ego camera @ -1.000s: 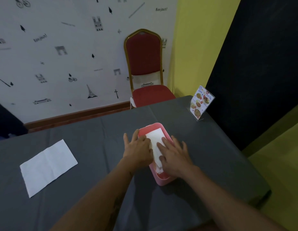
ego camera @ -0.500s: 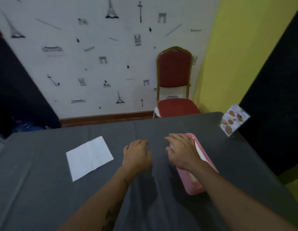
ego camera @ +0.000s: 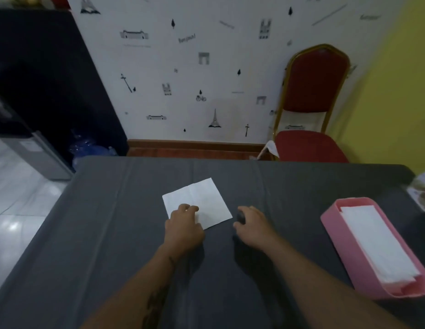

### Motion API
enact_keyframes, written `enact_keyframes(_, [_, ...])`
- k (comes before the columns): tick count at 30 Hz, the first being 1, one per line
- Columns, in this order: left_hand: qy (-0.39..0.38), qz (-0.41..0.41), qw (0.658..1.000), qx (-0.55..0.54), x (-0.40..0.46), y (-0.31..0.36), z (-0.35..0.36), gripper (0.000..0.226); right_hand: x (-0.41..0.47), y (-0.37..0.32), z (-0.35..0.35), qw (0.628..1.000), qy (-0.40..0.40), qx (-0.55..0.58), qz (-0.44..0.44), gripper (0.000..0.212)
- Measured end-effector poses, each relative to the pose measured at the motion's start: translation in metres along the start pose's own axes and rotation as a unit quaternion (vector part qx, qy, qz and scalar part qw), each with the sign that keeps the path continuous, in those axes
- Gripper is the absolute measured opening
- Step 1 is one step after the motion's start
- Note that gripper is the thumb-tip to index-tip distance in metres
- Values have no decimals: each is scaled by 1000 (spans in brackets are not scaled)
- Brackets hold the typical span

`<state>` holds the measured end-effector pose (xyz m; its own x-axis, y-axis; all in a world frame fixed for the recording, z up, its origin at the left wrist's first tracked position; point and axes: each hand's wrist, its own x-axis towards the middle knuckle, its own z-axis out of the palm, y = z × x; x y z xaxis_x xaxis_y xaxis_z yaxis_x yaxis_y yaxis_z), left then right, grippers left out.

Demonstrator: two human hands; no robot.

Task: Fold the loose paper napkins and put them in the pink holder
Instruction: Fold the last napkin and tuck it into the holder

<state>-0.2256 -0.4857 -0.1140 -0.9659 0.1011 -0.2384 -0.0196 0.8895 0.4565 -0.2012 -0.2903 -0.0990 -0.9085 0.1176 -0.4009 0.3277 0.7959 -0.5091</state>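
Observation:
A loose white paper napkin [ego camera: 202, 198] lies flat and unfolded on the grey tablecloth near the middle. My left hand [ego camera: 183, 227] rests on its near left corner with curled fingers touching the paper. My right hand [ego camera: 253, 224] hovers just right of the napkin's near corner, fingers bent, holding nothing. The pink holder [ego camera: 330, 224] stands at the right with folded white napkins [ego camera: 373, 238] stacked inside it.
The table [ego camera: 111, 233] is covered in dark grey cloth, with its far edge close behind the napkin. A red chair [ego camera: 311, 143] stands beyond the far right. A menu card [ego camera: 420, 191] sits at the right edge. A grey appliance [ego camera: 28, 148] is on the left floor.
Both hands left the pink holder and moved left to the loose napkin. My view turned left, so the holder now sits at the right. The left hand now touches the napkin.

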Motion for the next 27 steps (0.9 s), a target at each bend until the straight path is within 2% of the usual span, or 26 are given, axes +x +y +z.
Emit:
enact_keyframes(5, [16,1,1000,12,28,-31,-10,54,20,-21,31,998,46,-1,52,39])
enact_keyframes(11, [-34,40,994,93,47,-50,-11,56,37,-38,47,989,103,-5,107,33])
enact_keyframes(13, [-22,43,994,99,45,-54,-5,56,41,-43,48,987,105,-19,116,31])
enact_keyframes(17, [10,60,992,109,43,-58,0,57,43,-50,49,986,112,-21,123,13])
enact_keyframes(19, [22,61,993,102,41,-60,0,56,40,-52,50,986,136,-11,101,3])
enact_keyframes(21, [32,63,994,87,40,-62,0,53,36,-56,53,985,165,1,55,7])
enact_keyframes(24, [55,64,996,27,44,-67,-5,45,30,-65,57,980,191,4,-53,12])
enact_keyframes(27, [87,57,994,-43,48,-77,-15,40,24,-77,65,970,178,-17,-163,13])
